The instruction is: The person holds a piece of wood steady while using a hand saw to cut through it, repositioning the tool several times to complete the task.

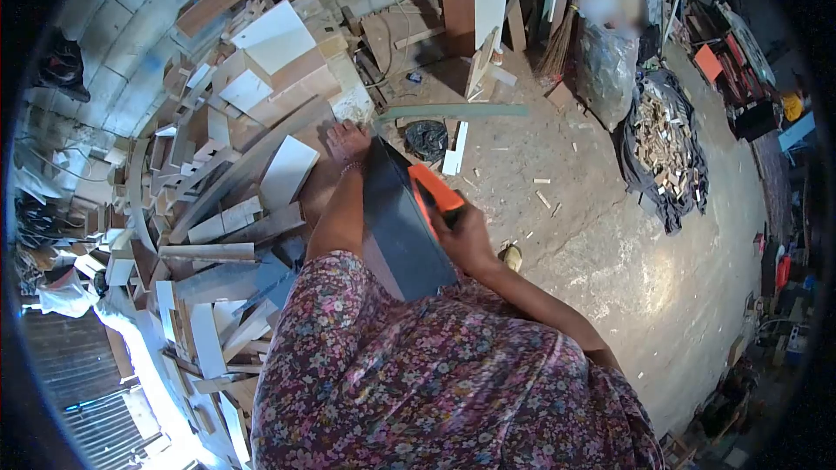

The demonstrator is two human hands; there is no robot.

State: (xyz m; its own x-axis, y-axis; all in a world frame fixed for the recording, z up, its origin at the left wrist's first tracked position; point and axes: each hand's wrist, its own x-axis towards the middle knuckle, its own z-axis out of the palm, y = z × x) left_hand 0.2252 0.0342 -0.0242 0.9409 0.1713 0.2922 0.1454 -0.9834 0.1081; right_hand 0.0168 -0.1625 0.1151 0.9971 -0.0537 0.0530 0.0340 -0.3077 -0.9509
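"Gripping the orange tool (pixel 428 190) in the head view, which hand is it?" one asks.

"The right hand (pixel 464 235)," the other replies. "Its fingers are curled closed around the tool's black part, and the orange part reaches out past them, toward the far end of the dark board (pixel 402 224)."

"Where does the tool lie, then?"

"In that hand, at the right-hand long edge of the dark board. Whether its underside touches the board cannot be told. The board slants from near the person's flowered clothing (pixel 453 365) up toward the other hand."

"And the left hand (pixel 348 141)?"

"Open, palm down, its fingers a little spread, beside the board's far end. It grasps nothing; it rests on a brown surface (pixel 320 161), well apart from the tool."

"What is around them?"

"On the left, a jumbled pile of wood offcuts (pixel 248 218). Beyond the board's far end, a green strip (pixel 461 110) lies across the floor (pixel 592 278), with a black bundle (pixel 426 139) and white pieces (pixel 455 150) just below it. Farther right, small wood scraps (pixel 666 139) are heaped on a dark cloth (pixel 673 219)."
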